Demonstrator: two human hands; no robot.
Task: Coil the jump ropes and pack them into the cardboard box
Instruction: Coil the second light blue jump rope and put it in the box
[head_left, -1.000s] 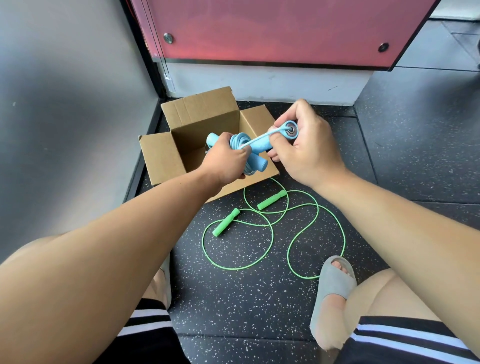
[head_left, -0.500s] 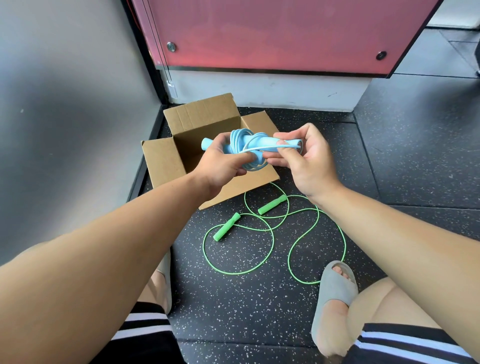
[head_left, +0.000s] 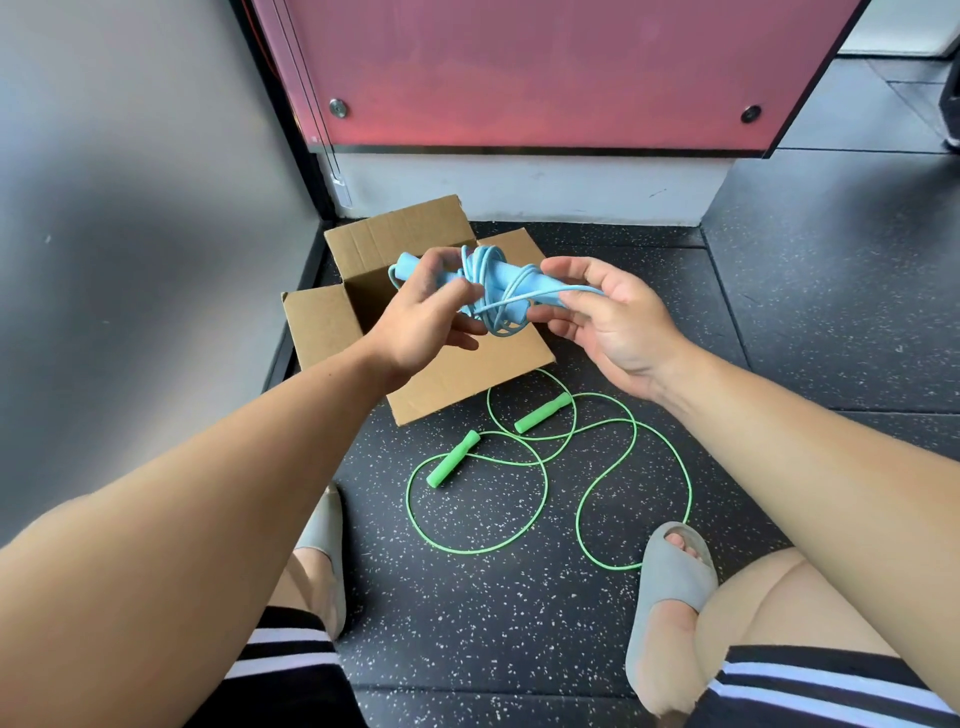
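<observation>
The blue jump rope (head_left: 501, 280), wound around its handles, hangs above the open cardboard box (head_left: 467, 376). The left hand (head_left: 421, 319) grips one end between thumb and curled fingers. The right hand (head_left: 618, 325), half open, pinches the other end. The green jump rope (head_left: 453, 458) sprawls loose on the floor (head_left: 467, 623), just beside the box.
</observation>
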